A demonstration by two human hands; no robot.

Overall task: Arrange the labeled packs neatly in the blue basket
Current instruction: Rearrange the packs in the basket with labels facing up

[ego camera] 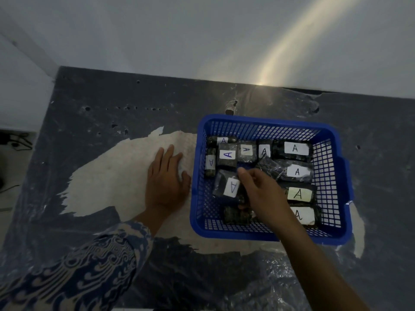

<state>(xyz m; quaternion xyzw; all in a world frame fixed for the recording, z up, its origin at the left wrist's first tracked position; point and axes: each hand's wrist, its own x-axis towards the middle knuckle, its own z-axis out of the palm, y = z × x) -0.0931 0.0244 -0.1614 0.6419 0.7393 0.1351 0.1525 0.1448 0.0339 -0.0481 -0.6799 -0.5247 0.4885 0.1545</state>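
**Right hand among the packs, left hand flat on the table**

Dim light blurs detail, and the right hand hides part of what lies in the middle of the blue basket, so the count is uncertain: ten white labels marked "A" show, and one more dark pack at the near wall shows no label. Whether further packs lie under the hand cannot be told.

The right hand reaches in over the basket's near wall, forearm bare, fingers curled together with the tips near the pack with the tilted label in the basket's left half. Whether the fingers pinch anything cannot be told.

The left hand lies palm down on the table, fingers spread and holding nothing, just beside the basket's left wall; its patterned blue sleeve runs to the near left corner of the view.

The basket stands toward the table's right side, near the far edge. Four packs are stacked along its right side, the rest crowd its far left.
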